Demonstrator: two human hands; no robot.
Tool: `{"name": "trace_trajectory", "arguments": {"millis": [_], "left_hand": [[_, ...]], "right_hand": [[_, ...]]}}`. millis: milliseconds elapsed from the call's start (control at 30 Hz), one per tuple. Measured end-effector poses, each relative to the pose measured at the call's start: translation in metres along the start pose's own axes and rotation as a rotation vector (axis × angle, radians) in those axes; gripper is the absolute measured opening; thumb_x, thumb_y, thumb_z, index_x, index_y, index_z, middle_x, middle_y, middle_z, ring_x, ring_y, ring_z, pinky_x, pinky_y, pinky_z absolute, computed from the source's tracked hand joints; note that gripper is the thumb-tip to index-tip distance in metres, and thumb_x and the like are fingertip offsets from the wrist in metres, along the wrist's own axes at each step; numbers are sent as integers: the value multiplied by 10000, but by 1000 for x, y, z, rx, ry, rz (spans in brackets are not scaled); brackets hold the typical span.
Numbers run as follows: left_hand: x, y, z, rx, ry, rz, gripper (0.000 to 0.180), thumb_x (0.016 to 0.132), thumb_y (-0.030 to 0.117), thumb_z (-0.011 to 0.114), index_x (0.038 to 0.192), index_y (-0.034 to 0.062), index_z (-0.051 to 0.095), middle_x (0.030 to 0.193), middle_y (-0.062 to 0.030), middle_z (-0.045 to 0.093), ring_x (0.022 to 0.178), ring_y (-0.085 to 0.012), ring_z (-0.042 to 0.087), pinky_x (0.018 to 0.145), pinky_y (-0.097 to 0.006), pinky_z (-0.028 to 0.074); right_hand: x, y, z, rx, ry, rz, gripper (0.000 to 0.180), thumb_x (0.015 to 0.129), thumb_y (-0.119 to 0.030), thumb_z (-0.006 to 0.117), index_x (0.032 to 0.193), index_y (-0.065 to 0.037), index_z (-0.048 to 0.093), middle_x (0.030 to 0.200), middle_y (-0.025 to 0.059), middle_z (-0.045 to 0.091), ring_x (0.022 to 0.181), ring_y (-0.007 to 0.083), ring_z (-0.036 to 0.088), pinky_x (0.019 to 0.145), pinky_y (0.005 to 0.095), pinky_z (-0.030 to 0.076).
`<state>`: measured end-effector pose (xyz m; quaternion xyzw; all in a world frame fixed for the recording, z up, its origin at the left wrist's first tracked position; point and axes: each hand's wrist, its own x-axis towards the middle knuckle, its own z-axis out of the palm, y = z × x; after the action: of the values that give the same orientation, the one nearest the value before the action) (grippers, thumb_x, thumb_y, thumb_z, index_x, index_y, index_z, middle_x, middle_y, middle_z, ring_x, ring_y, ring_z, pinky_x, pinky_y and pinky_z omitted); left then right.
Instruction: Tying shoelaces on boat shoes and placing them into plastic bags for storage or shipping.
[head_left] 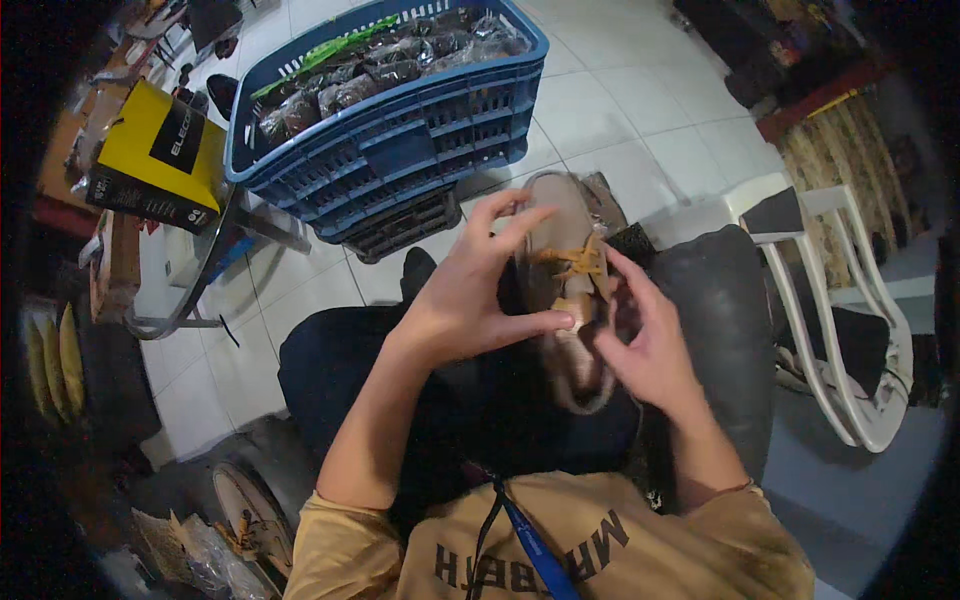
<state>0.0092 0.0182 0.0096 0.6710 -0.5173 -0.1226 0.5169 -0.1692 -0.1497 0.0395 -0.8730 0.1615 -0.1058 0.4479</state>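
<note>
A grey-beige boat shoe (pixel 555 225) with tan laces is above my lap, toe pointing away from me and heel toward me. My left hand (pixel 450 295) is at its left side, thumb pressing by the tongue below the lace bow, fingers curved beside the front part. With my right hand (pixel 652 350) I grip the right side, fingers along the upper and thumb near the heel opening. The insides of the fingers are partly hidden. A matching shoe (pixel 255 510) lies at my lower left, next to crumpled clear plastic and brown packing.
Ahead stands a blue plastic crate (pixel 390 155) full of plastic-wrapped dark items. Left of it, a yellow and black box (pixel 160 150) sits by a metal-framed table. A white chair frame (pixel 835 310) is at the right, beside a dark padded seat (pixel 715 300).
</note>
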Motion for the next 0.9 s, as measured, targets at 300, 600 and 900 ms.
{"name": "trace_trajectory", "arguments": {"millis": [300, 600, 900], "left_hand": [[16, 8, -14, 249, -58, 277, 420, 827, 16, 715, 1229, 136, 713, 1289, -86, 627, 1248, -334, 555, 1080, -446, 435], [45, 19, -21, 346, -176, 393, 249, 791, 78, 746, 1033, 131, 725, 1072, -52, 692, 1139, -267, 631, 1016, -440, 461], [90, 43, -65, 236, -564, 25, 206, 828, 226, 781, 907, 54, 699, 729, -26, 573, 704, -144, 539, 686, -303, 445]], "right_hand": [[4, 17, -20, -42, -250, -175, 736, 779, -54, 614, 1499, -32, 467, 1292, 218, 615, 1168, 395, 625, 1026, 410, 491], [4, 11, -16, -26, -80, -238, 569, 856, -150, 699, 1395, -20, 572, 1225, 179, 629, 1165, 321, 615, 1036, 389, 471], [38, 10, 5, 376, -69, -130, 88, 898, -40, 748, 961, 15, 721, 1056, 67, 665, 985, 172, 613, 900, 299, 471]]}}
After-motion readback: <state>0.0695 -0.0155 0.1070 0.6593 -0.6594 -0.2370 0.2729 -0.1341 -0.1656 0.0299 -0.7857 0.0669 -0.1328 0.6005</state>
